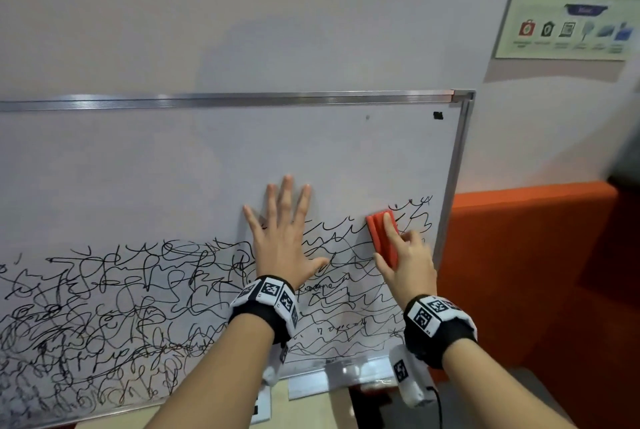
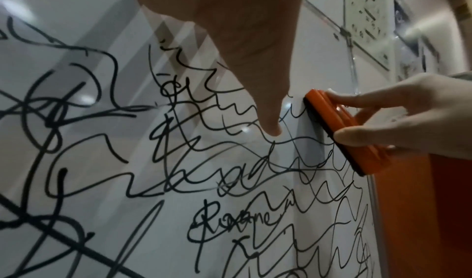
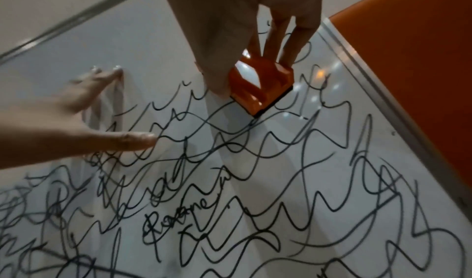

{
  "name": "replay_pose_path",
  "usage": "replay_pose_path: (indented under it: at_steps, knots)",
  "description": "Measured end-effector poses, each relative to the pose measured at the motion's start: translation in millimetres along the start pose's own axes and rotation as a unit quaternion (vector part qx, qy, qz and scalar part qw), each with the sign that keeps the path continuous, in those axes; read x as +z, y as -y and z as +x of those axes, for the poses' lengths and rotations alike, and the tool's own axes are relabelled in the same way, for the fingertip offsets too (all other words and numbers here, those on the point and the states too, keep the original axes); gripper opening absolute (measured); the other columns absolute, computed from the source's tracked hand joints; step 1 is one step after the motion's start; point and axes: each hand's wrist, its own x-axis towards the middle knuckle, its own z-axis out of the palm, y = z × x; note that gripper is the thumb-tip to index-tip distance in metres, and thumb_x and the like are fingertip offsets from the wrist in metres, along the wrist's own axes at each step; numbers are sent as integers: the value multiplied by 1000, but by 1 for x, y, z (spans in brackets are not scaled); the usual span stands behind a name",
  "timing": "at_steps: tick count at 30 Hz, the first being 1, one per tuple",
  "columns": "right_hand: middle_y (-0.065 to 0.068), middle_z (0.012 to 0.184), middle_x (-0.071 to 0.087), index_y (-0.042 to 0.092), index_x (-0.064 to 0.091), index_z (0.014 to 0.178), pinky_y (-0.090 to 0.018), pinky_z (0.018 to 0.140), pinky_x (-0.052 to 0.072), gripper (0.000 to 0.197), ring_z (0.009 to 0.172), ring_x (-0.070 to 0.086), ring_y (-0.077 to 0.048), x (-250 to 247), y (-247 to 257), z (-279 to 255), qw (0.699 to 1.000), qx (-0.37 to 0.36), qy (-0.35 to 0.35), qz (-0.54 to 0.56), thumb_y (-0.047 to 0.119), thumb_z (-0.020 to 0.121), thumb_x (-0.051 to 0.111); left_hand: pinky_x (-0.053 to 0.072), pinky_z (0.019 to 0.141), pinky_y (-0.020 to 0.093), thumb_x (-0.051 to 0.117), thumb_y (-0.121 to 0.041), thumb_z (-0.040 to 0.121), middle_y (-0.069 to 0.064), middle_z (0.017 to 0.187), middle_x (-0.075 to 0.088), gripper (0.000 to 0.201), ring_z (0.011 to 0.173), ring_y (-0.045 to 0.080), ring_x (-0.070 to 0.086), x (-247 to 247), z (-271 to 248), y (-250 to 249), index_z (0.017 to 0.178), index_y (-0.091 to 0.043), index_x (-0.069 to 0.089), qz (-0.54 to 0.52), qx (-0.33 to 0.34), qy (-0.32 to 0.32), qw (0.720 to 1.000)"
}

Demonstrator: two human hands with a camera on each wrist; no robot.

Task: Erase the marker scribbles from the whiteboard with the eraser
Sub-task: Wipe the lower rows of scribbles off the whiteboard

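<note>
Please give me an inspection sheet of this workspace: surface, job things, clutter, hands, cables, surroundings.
Surface: whiteboard, top part bare, lower part covered in black scribbles.
Job things: orange eraser flat against the board near its right edge.
Clutter: small black mark near the top right corner.
Hands: left hand pressed flat on the board, fingers spread; right hand holds the eraser.
Cables: black cable under the right wrist.
Surroundings: poster on the wall, orange panel at right.
</note>
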Motion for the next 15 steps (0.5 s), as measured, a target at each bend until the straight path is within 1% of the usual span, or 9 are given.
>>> replay_pose_path:
  at_steps: [2,4,6,9,10,13,15]
  knots:
    - [-11,111,50,35,29,154,-43,81,50,78,98,51,-31,-3,-6,6,1000,11,-25,10,34,88,70,11,113,74,67,-89,52,8,162,-32,151,149,33,-26,4,0,-1,157,-25,-20,-1,-12,1,1000]
    - [-12,111,51,34,30,154,-43,81,50,78,97,51,-31,-4,-8,18,999,16,-45,24,34,88,71,11,114,73,68,-89,49,8,162,-30,153,150,33,-25,6,0,0,157,-25,-19,7,-13,4,1000]
    - [-12,113,50,35,31,154,-43,80,53,77,99,51,-31,-2,-9,18,999,2,-36,24,34,87,71,10,114,73,68,-90,47,9,162,-31,155,149,34,-27,8,1,0,156,-25,-21,28,-17,10,999]
    - [-10,113,51,38,34,152,-47,77,55,76,98,51,-31,-1,-22,6,999,-32,-10,-5,33,86,72,10,114,72,67,-91,46,11,160,-34,158,147,35,-30,11,1,-2,155,-23,-24,57,-34,16,998]
    - [-10,113,51,38,34,152,-48,76,55,76,97,51,-31,-3,-26,7,999,-34,-13,-9,34,86,72,11,114,72,66,-92,45,11,160,-34,158,147,36,-30,13,2,-3,155,-23,-25,65,-37,15,997]
    - [-13,111,51,33,36,152,-45,74,53,75,96,51,-34,-10,-25,27,998,-31,-52,-1,34,87,72,10,114,72,66,-92,44,11,161,-33,159,148,36,-28,16,3,-2,155,-23,-25,67,-40,12,997]
    - [-12,110,51,32,38,151,-43,71,52,75,94,51,-33,-11,-25,34,997,-46,-59,0,33,86,73,8,115,72,69,-91,44,10,161,-32,160,149,35,-27,16,3,-2,155,-23,-25,60,-40,10,997]
